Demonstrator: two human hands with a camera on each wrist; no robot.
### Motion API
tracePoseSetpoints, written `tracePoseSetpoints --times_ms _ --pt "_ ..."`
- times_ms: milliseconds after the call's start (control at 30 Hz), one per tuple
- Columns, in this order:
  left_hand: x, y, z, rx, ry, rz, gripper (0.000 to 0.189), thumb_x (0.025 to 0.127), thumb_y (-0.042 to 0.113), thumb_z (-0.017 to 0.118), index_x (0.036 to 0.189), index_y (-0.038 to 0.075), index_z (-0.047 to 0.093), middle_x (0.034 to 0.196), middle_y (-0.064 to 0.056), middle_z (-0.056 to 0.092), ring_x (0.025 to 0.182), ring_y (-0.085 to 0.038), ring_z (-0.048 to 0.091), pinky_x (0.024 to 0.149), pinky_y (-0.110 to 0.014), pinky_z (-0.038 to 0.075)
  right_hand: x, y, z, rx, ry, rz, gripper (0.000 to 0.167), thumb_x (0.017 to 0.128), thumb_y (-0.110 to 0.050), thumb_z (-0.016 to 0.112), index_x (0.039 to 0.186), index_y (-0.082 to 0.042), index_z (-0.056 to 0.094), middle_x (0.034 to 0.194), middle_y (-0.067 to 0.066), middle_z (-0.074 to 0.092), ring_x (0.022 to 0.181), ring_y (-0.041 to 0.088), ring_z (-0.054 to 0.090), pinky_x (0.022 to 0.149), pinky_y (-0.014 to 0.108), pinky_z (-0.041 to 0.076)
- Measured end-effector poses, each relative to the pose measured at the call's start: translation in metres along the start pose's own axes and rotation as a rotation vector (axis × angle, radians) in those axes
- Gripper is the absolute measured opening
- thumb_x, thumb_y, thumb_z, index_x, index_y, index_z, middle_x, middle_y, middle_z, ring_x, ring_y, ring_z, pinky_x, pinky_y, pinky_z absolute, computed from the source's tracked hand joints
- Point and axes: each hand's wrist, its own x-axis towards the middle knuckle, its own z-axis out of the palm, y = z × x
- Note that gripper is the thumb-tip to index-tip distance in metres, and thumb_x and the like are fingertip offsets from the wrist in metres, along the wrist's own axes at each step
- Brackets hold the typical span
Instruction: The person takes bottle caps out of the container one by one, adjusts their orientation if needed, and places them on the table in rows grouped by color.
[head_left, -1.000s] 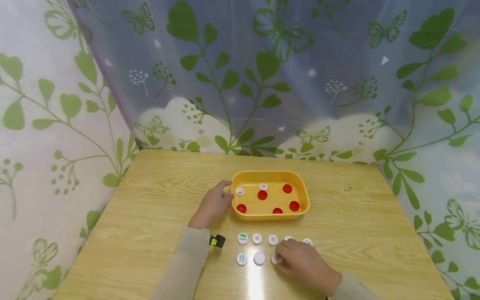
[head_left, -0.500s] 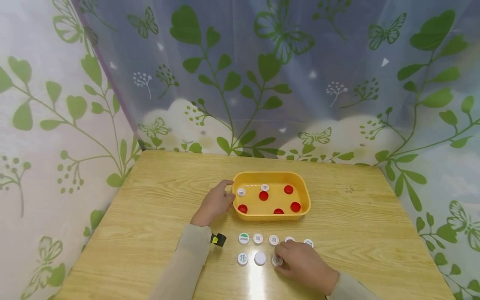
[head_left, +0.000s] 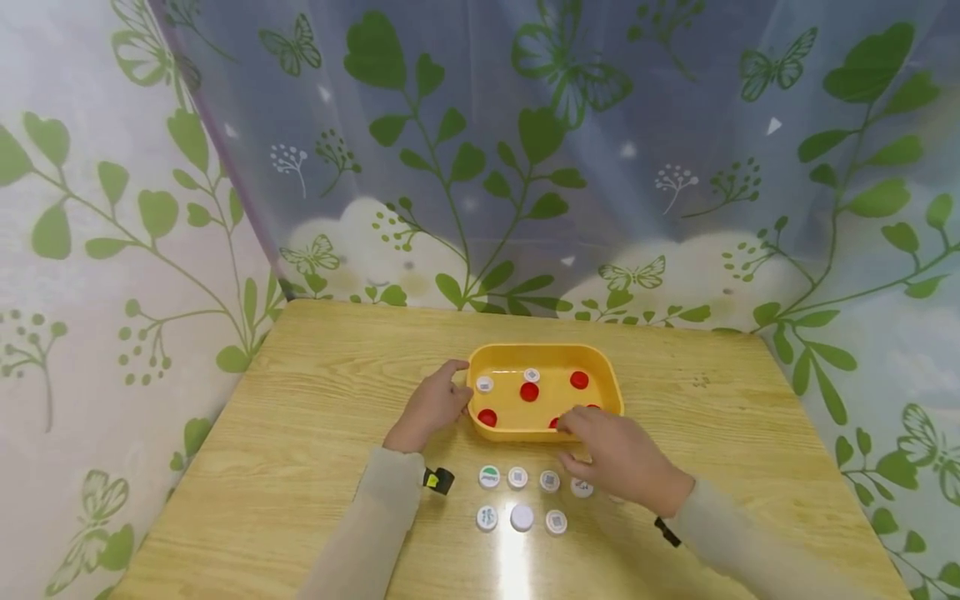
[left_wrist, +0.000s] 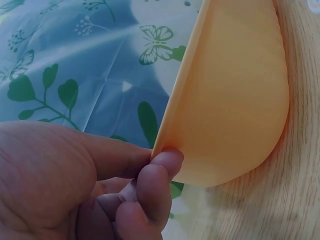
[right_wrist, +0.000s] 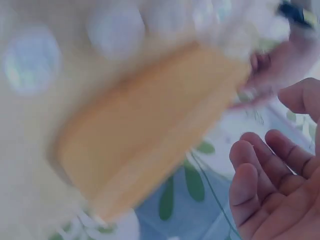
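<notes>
A yellow plastic bin stands on the table, holding several red bottle caps and white caps. My left hand pinches its left rim between thumb and fingers, close up in the left wrist view. Over the front right edge of the bin, my right hand has loosely bent fingers with nothing between them; the right wrist view shows the same hand apart from the blurred bin wall. Two rows of white caps lie in front, among them a printed cap. The right hand partly covers the back row's right end.
The wooden table meets patterned cloth walls at the back and sides. A plain white cap sits in the front row, and a green-and-white cap at the back row's left end. Both wrists carry dark bands.
My right hand has left the right cap of the front row, which stays in place, and moved up to the bin's front right edge. My left hand stays at the rim.
</notes>
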Motion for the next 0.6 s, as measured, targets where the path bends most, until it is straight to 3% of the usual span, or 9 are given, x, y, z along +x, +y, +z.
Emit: tracePoseSetpoints --times_ms 100,233,433,600 --pt "0.002 -0.001 0.001 -0.006 0.0 -0.005 0.05 0.107 0.021 0.057 0.154 0.015 0.044 0.084 -0.008 0.069 0.065 -0.019 0.06 0.062 -0.031 0.046 0.03 0.01 -0.021 -0.037 0.015 -0.006 0.034 0.089 -0.028 0.08 0.116 -0.011 0.066 0.103 0.0 0.067 0.072 0.009 0.059 0.059 0.024 0.051" --pt "0.002 -0.001 0.001 -0.007 -0.001 0.002 0.049 0.106 0.02 0.057 0.154 0.015 0.046 0.084 -0.008 0.069 0.064 -0.019 0.06 0.061 -0.031 0.046 0.073 0.019 -0.029 -0.055 -0.057 -0.033 0.039 0.09 -0.029 0.08 0.123 -0.011 0.066 0.112 0.002 0.066 0.075 0.012 0.061 0.065 0.029 0.054" --pt "0.002 0.001 0.001 -0.018 -0.012 0.007 0.049 0.106 0.02 0.057 0.153 0.015 0.047 0.083 -0.01 0.07 0.062 -0.018 0.059 0.06 -0.03 0.046 0.131 0.028 -0.006 -0.13 -0.239 -0.116 0.04 0.09 -0.029 0.082 0.123 -0.01 0.069 0.108 0.003 0.067 0.085 0.016 0.065 0.074 0.035 0.058" --pt "0.002 0.005 0.003 -0.03 -0.021 0.024 0.049 0.105 0.018 0.058 0.153 0.011 0.046 0.08 -0.009 0.07 0.061 -0.017 0.059 0.058 -0.029 0.046 0.158 0.03 0.024 -0.168 -0.364 -0.138 0.035 0.09 -0.028 0.082 0.116 -0.009 0.069 0.099 0.003 0.071 0.086 0.021 0.068 0.079 0.04 0.059"
